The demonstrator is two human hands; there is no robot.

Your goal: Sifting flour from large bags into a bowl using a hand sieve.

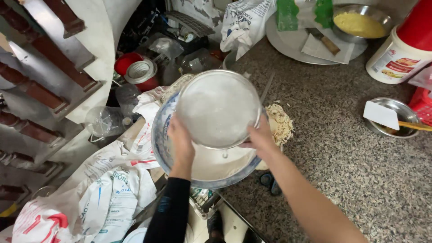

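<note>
Both my hands hold a round metal sieve (pixel 218 107) tilted up over a wide blue-rimmed bowl (pixel 158 139) that holds white flour. My left hand (pixel 181 143), in a black sleeve, grips the sieve's lower left rim. My right hand (pixel 261 137) grips its lower right rim. The sieve's mesh is dusted white. A pile of pale shredded bits (pixel 280 123) lies on the granite counter (pixel 342 162) just right of the bowl.
A small steel bowl with a white spatula (pixel 389 117) sits at the right. A white jar with a red lid (pixel 402 47), a steel bowl of yellow batter (pixel 359 22) on a round tray (pixel 288 42), and printed sacks (pixel 99 198) at lower left surround the work spot.
</note>
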